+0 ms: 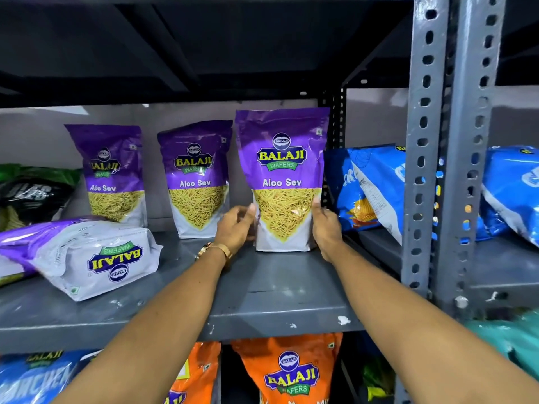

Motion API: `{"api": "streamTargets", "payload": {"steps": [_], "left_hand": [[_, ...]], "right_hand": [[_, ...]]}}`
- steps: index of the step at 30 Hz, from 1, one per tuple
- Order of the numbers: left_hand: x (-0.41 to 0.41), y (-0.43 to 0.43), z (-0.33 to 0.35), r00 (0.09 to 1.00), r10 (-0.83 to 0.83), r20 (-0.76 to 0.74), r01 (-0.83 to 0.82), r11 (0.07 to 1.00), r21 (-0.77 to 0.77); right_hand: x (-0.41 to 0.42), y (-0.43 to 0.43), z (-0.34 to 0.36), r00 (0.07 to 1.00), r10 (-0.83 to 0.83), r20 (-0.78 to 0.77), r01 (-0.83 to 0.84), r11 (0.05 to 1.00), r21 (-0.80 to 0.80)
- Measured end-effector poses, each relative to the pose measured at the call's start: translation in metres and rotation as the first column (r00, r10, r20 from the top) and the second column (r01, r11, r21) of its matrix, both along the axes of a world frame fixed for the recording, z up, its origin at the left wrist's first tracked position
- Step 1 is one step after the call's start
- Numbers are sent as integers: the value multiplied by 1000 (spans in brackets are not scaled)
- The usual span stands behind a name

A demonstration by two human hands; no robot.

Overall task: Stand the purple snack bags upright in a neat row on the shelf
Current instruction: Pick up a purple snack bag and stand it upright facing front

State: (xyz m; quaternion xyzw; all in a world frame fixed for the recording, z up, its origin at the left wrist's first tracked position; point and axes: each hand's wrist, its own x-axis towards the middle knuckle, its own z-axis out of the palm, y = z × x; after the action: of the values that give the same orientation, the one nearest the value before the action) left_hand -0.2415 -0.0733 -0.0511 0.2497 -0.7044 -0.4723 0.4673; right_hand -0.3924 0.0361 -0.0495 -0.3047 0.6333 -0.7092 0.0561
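Three purple Aloo Sev bags stand upright on the grey metal shelf (pixel 280 290). The right bag (pixel 282 158) is held at its lower sides: my left hand (pixel 234 230) touches its left edge and my right hand (pixel 326 228) grips its right edge. The middle bag (pixel 196 173) and the left bag (pixel 112 170) stand further back, apart from each other. A fourth purple bag (pixel 84 255) lies flat on its side at the shelf's front left, logo upside down. A gold watch sits on my left wrist.
Blue chip bags (pixel 370 188) lean right of the held bag, more blue ones (pixel 513 188) beyond the perforated grey upright (pixel 423 170). A dark green bag (pixel 32 193) lies at far left. Orange bags (pixel 288 371) fill the shelf below.
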Motion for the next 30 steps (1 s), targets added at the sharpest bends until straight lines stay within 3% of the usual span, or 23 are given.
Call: {"api": "streamTargets", "payload": {"steps": [3,6,10,16,30], "left_hand": [[-3,2,-1,993,-87,85,88,996,-4],[-7,1,-5,969,40,242,0,986,-164],[-9,0,-4,971,105,216,-66,981,-181],[-2,2,2,966,96,242,-43,976,-214],[27,29,6,976,-113,185,117,993,-9]], "right_hand": [[-1,0,-2,999,46,-24,-46,999,9],[-3,-1,-2,996,75,-37,-75,997,1],[-2,-5,-3,996,89,-31,-89,996,8],[9,4,-2,957,287,-32,-285,957,45],[27,48,-5,978,180,-105,-175,983,57]]}}
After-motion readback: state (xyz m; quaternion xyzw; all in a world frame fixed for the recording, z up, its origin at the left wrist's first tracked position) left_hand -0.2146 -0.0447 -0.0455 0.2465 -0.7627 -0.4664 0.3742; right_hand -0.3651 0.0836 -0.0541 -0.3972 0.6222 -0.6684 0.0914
